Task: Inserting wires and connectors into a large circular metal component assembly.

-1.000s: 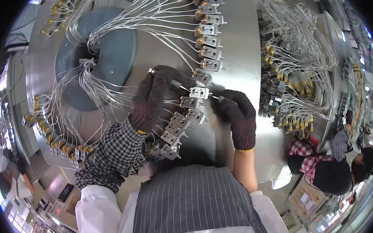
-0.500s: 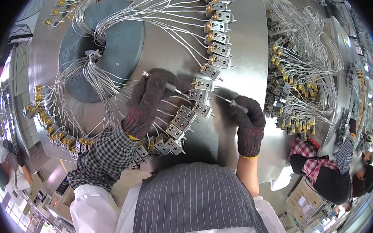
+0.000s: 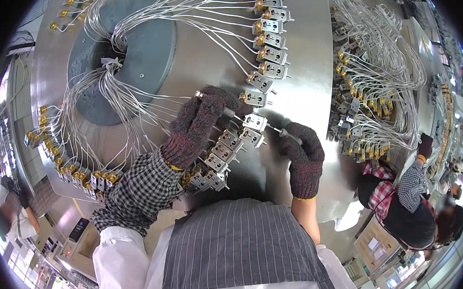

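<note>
My left hand [image 3: 201, 122], in a dark knitted glove, is closed around a thin tool with a grey handle [image 3: 228, 112]. Its slim shaft points right, at the left side of a small silver metal block [image 3: 255, 121]. Across from it, my gloved right hand [image 3: 304, 155] grips a second slim tool [image 3: 275, 130], its tip close to the block's right side. Whether either tip touches the block I cannot tell. Similar blocks with brass-coloured ends and white wires, such as one metal block [image 3: 254, 98] just above, stand in a curved row. My left hand hides part of that row.
The blocks sit on a round steel table [image 3: 210, 62] with a grey hub [image 3: 160, 48], where bundled white wires [image 3: 118, 85] gather. On the right lies a heap of wired metal parts [image 3: 372, 84]. A co-worker [image 3: 404, 205] is at the right; another person [image 3: 17, 210] is far left.
My left hand has moved right, closer to the row. The block between the tools has shifted slightly right. My right hand and its tool have moved slightly left and down.
</note>
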A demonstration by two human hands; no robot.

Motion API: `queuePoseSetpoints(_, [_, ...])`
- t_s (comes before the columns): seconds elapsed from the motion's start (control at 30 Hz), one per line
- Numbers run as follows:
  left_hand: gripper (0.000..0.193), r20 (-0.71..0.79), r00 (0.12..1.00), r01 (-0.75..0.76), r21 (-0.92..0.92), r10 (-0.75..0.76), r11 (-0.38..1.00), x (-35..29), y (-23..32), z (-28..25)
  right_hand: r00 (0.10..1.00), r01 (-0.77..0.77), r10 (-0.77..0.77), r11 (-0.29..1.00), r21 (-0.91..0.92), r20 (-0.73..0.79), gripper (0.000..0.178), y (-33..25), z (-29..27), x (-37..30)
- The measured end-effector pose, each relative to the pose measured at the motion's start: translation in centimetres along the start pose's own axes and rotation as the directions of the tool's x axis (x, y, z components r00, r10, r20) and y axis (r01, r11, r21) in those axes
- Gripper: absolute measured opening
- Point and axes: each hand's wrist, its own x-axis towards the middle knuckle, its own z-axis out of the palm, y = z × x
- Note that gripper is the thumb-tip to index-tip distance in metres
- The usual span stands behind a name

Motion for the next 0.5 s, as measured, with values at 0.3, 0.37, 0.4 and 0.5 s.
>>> queuePoseSetpoints(0.3, [0.033,0.032,0.983,-0.185,0.206,0.182,0.961,0.19,-0.72,-0.88,0.999,-0.032,0.032,0.999,-0.009,-0.021,0.023,-0.57,0.78,-0.28])
queuePoseSetpoints(0.37, [0.035,0.061,0.998,0.011,-0.150,-0.002,0.989,-0.24,0.01,-0.51,0.999,-0.018,0.017,0.999,-0.030,-0.034,0.023,-0.64,0.96,-0.29])
queuePoseSetpoints(0.4, [0.035,0.064,0.998,0.012,-0.150,-0.002,0.989,-0.16,-0.04,-0.46,0.999,0.005,-0.007,0.999,-0.033,-0.049,0.022,-0.56,1.07,-0.29])
queuePoseSetpoints(0.5, [0.035,0.067,0.995,-0.067,-0.113,0.074,0.991,-0.14,-0.50,-0.47,0.999,-0.031,0.031,1.000,0.001,-0.040,0.021,-0.54,0.97,-0.11])
